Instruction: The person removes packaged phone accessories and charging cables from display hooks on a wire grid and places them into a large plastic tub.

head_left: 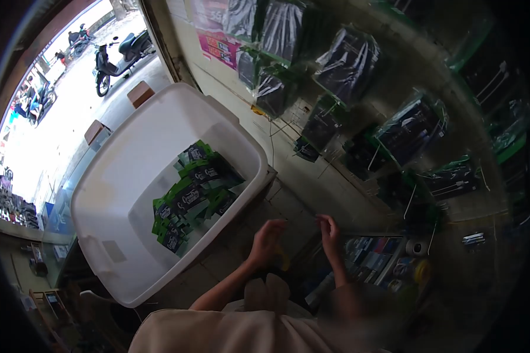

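Observation:
My left hand (268,240) is held in front of my lap, just right of the big white tub's near rim. Its fingers are loosely bent and apart, and nothing shows in them. Facing it across a gap, my right hand (330,233) is raised with half-curled fingers, also without a visible object. The white plastic tub (115,194) stands tilted in view to the left. Inside it lies a heap of small green-and-black printed packets (189,195). A dim yellowish object (285,260) shows just below my left hand, too dark to name.
Black packages in clear plastic (348,63) hang on wall hooks at the right. Below them is a case of small boxed goods (371,259) beside a yellow roll (421,270). A parked scooter (121,59) stands outside the bright opening. A glass counter (65,206) lies behind the tub.

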Motion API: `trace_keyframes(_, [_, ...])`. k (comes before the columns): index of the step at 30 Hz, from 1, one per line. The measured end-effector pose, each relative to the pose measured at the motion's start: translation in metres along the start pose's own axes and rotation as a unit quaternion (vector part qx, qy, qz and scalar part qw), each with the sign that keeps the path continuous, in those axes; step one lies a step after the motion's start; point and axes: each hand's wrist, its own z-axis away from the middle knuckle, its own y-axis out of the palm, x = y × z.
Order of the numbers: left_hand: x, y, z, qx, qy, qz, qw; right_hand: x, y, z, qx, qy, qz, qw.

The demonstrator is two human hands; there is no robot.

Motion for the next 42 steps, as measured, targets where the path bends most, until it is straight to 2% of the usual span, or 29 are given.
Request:
trace_keyframes(4, [0.105,0.009,-0.043,0.011,-0.054,-0.018,0.998,-0.12,0.003,-0.02,0.005,0.038,-0.081,0.996])
trace_keyframes(6, [0.169,0.01,-0.07,-0.014,-0.004,-0.063,0.998,-0.162,0.008,-0.042,0.049,0.057,0.023,0.997])
trace_keyframes(9, [0.192,0.013,-0.112,-0.035,-0.038,-0.024,0.998,-0.202,0.016,-0.082,0.013,0.027,0.081,0.996])
trace_keyframes(11, [0.212,0.01,-0.146,-0.012,0.056,-0.17,0.984,-0.219,0.021,-0.115,-0.028,0.015,0.127,0.991])
trace_keyframes(15, [0.251,0.012,-0.214,-0.01,0.093,-0.126,0.988,-0.26,0.035,-0.182,-0.084,-0.079,0.126,0.985])
trace_keyframes(17, [0.263,0.015,-0.24,-0.02,0.123,-0.151,0.981,-0.261,0.043,-0.203,-0.114,-0.125,0.156,0.973])
trace_keyframes(21, [0.291,0.022,-0.291,-0.047,0.247,-0.216,0.944,-0.278,0.054,-0.242,-0.206,-0.212,0.176,0.939])
trace_keyframes(22, [0.294,0.024,-0.3,-0.046,0.246,-0.214,0.944,-0.284,0.057,-0.25,-0.206,-0.211,0.178,0.939])
trace_keyframes(24, [0.298,0.03,-0.318,-0.083,0.305,-0.262,0.912,-0.292,0.062,-0.264,-0.248,-0.232,0.151,0.929])
trace_keyframes(27, [0.312,0.033,-0.345,-0.096,0.338,-0.245,0.903,-0.3,0.066,-0.278,-0.255,-0.233,0.127,0.93])
trace_keyframes(30, [0.317,0.036,-0.356,-0.049,0.301,-0.203,0.93,-0.302,0.072,-0.282,-0.271,-0.254,0.125,0.92])
trace_keyframes(32, [0.316,0.036,-0.357,-0.051,0.308,-0.191,0.931,-0.301,0.074,-0.281,-0.295,-0.244,0.157,0.91])
trace_keyframes(34, [0.312,0.034,-0.354,-0.059,0.211,-0.137,0.966,-0.297,0.073,-0.278,-0.282,-0.236,0.123,0.922])
trace_keyframes(39, [0.298,0.031,-0.334,-0.078,0.198,-0.12,0.97,-0.277,0.076,-0.263,-0.278,-0.221,0.085,0.931])
trace_keyframes(41, [0.289,0.028,-0.321,-0.056,0.179,-0.037,0.982,-0.266,0.081,-0.254,-0.269,-0.234,0.061,0.932])
trace_keyframes(42, [0.282,0.026,-0.311,-0.058,0.174,-0.039,0.982,-0.26,0.084,-0.247,-0.265,-0.229,0.06,0.935])
